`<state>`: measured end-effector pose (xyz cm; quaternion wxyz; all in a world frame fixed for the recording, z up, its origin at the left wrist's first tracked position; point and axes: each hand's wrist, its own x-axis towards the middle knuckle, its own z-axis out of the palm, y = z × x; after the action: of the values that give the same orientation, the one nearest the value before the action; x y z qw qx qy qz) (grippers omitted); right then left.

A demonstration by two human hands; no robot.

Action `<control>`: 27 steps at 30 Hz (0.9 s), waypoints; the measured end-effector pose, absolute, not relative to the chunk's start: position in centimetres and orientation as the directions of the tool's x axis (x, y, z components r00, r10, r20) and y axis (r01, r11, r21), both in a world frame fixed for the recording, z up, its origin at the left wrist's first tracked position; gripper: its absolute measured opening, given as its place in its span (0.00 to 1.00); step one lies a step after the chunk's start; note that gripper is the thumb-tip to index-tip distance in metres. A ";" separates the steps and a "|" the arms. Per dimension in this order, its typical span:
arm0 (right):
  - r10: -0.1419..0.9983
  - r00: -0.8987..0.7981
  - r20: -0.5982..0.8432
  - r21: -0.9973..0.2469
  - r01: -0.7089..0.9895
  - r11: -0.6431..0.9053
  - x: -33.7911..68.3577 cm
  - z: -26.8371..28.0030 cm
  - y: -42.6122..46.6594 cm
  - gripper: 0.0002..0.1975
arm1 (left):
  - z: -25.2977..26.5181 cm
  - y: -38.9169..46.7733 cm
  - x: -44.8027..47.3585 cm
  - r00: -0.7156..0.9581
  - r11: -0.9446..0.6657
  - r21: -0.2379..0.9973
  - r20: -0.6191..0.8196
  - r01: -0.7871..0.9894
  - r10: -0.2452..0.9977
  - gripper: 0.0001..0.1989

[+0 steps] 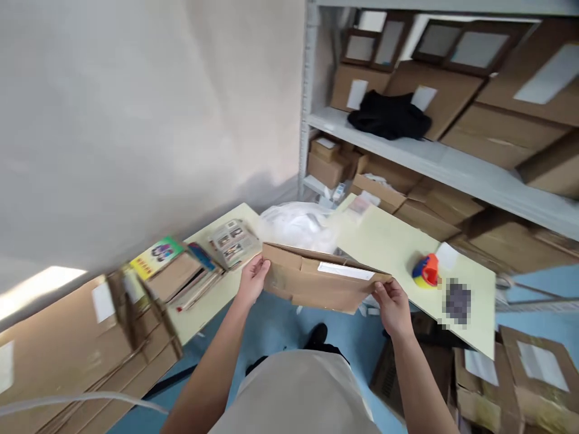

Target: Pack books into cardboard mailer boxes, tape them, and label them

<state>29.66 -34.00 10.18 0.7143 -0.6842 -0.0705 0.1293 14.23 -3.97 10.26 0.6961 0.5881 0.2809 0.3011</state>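
Observation:
A flattened cardboard box [312,280] with a white label strip [346,270] is held up in front of my body, above the floor between two tables. My left hand [254,278] is closed on its left end, thumb on the near face. On the right end, my right hand [392,304] pinches the corner between thumb and fingers. Just behind the box lies a heap of white plastic bags [296,224]. A red, yellow and blue tape dispenser [425,270] stands on the table to the right of my right hand.
Books and magazines [181,271] lie on the left table [192,322], beside large flattened cartons [76,349]. The right table [384,232] also holds a pixelated dark item [456,301]. Shelves [452,166] with cardboard boxes and a black cloth [389,114] stand behind. Cartons [534,374] sit at lower right.

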 end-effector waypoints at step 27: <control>-0.073 0.995 -0.064 -0.998 -0.062 0.033 46.5 8.0 -41.5 0.26 | 8.4 -13.5 53.9 0.958 0.376 0.907 -0.254 0.190 0.130 0.23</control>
<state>46.50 -41.50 7.98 0.7170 -0.6954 0.0484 -0.0040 53.91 -13.47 8.44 0.8170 0.5582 0.1434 -0.0181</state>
